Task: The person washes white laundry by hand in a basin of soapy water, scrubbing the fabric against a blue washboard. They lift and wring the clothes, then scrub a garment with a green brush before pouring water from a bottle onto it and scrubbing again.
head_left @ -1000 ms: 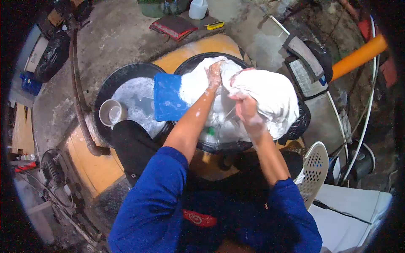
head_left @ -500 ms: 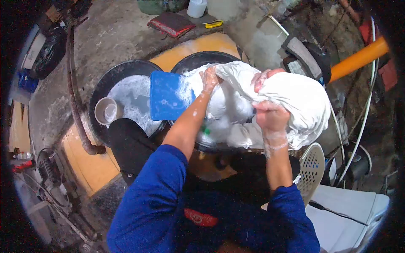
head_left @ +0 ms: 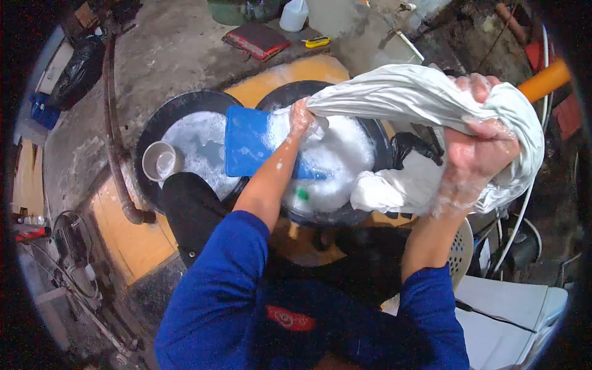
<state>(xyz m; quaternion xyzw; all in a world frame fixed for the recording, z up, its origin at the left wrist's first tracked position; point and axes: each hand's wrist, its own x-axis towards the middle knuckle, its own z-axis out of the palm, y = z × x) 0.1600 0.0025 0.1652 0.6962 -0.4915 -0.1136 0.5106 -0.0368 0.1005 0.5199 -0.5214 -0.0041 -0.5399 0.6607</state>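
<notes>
A white cloth (head_left: 394, 92), wet and bunched lengthwise, stretches between my two hands above a dark tub (head_left: 382, 148) of sudsy water. My left hand (head_left: 300, 119) is closed on its left end, beside the upper right part of a soapy blue plastic board (head_left: 246, 142). My right hand (head_left: 481, 148) is closed around the cloth farther right, fingers showing over its far side. Loose folds hang past this hand, and a white part (head_left: 382, 191) rests at the tub's right rim. Suds cling to both hands. Something small and green (head_left: 302, 193) shows in the foam.
A second dark tub (head_left: 148, 126) with foamy water stands at left, a white cup (head_left: 161, 161) inside it. Wooden boards (head_left: 135, 234) lie beneath. A perforated beige basket (head_left: 459, 253) and a white appliance (head_left: 499, 314) are at lower right. An orange pipe (head_left: 546, 80) extends at right.
My right hand has moved right and slightly up, drawing the cloth out into a long stretch. My left hand stays near the blue board. More of the right tub's foam now shows.
</notes>
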